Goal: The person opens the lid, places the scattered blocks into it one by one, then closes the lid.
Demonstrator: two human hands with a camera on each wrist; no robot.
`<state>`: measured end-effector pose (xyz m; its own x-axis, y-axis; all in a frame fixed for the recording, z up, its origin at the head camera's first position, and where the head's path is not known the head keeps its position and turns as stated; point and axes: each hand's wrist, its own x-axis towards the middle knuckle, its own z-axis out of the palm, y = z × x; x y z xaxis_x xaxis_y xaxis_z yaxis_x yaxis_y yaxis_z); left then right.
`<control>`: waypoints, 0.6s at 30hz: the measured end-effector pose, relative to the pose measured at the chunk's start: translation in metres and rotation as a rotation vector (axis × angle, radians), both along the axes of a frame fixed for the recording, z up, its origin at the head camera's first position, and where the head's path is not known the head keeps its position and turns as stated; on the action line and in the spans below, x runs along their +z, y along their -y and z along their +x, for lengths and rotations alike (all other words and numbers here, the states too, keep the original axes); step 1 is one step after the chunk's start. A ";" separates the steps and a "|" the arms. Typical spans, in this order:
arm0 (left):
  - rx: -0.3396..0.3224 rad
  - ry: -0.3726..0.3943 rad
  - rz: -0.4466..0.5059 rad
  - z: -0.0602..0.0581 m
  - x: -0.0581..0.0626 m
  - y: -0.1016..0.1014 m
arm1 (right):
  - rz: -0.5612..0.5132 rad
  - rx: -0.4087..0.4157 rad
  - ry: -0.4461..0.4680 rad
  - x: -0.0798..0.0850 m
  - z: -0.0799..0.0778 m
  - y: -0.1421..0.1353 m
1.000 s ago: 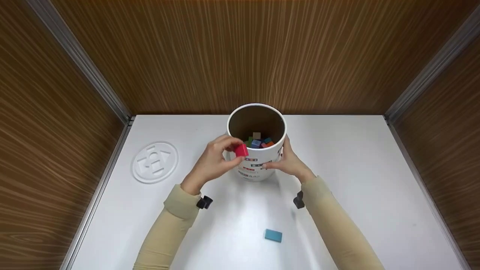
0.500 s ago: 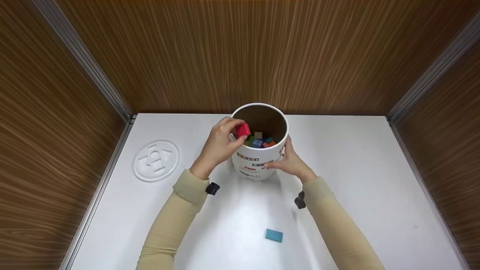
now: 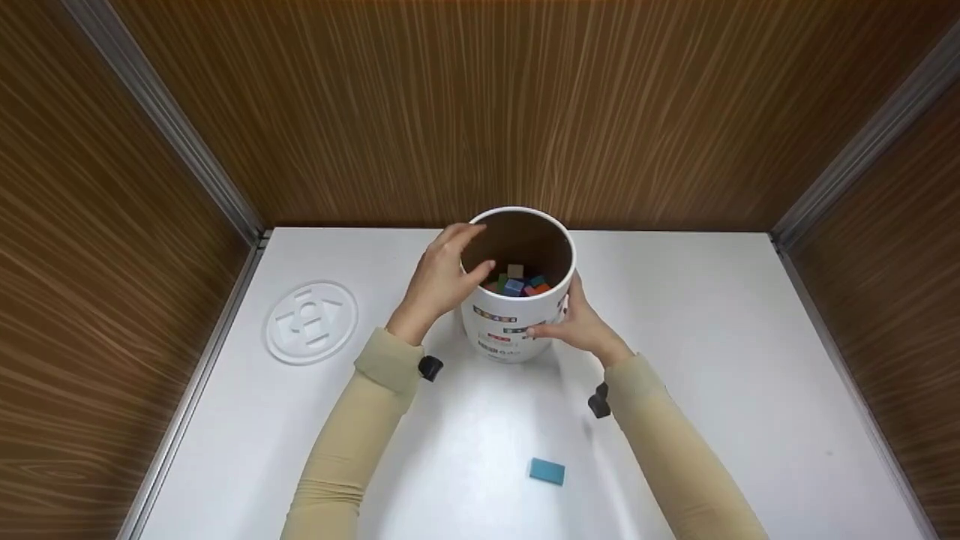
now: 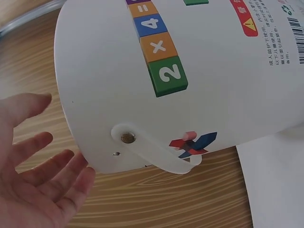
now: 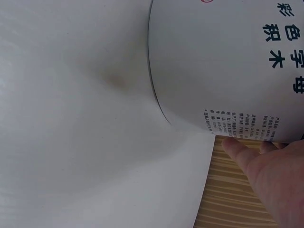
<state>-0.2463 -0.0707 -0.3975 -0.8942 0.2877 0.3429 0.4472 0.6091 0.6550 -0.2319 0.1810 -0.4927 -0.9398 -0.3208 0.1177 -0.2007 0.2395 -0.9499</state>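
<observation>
A white cylindrical bucket with printed labels stands upright at the back middle of the table, holding several coloured blocks. At its left rim is my left hand, thumb and fingers spread apart with nothing between them. The left wrist view shows that hand's loosely bent fingers close beside the rim, near the bucket's handle. My right hand holds the bucket's right side, thumb across the front; its other fingers are mostly hidden behind the wall.
A blue rectangular block lies on the white table near the front. To the left is a round white lid with cut-out shapes. Wood-grain panels enclose the back and both sides.
My left hand rose with a red block to the bucket's mouth and let it go; the red block is no longer visible in the hand. My right hand has stayed on the bucket.
</observation>
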 end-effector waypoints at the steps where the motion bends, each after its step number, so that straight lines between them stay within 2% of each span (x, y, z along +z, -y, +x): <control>1: -0.006 -0.004 -0.002 0.001 0.000 0.000 | -0.013 0.011 -0.007 0.004 0.002 0.001; 5: -0.045 -0.056 0.017 0.011 0.000 0.001 | -0.007 0.013 -0.015 0.008 0.004 0.001; 11: -0.161 -0.203 0.022 0.035 -0.006 -0.003 | 0.004 0.010 -0.024 0.009 0.005 0.002; 15: -0.230 -0.260 -0.008 0.052 -0.016 -0.007 | 0.003 0.014 -0.041 0.010 0.005 0.002; 18: -0.290 -0.249 -0.066 0.064 -0.029 -0.012 | 0.002 0.019 -0.060 0.010 0.006 0.001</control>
<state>-0.1826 -0.0589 -0.4265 -0.6639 0.5455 0.5115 0.7477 0.4710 0.4681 -0.2261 0.1800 -0.4823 -0.9249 -0.3386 0.1730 -0.2617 0.2369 -0.9356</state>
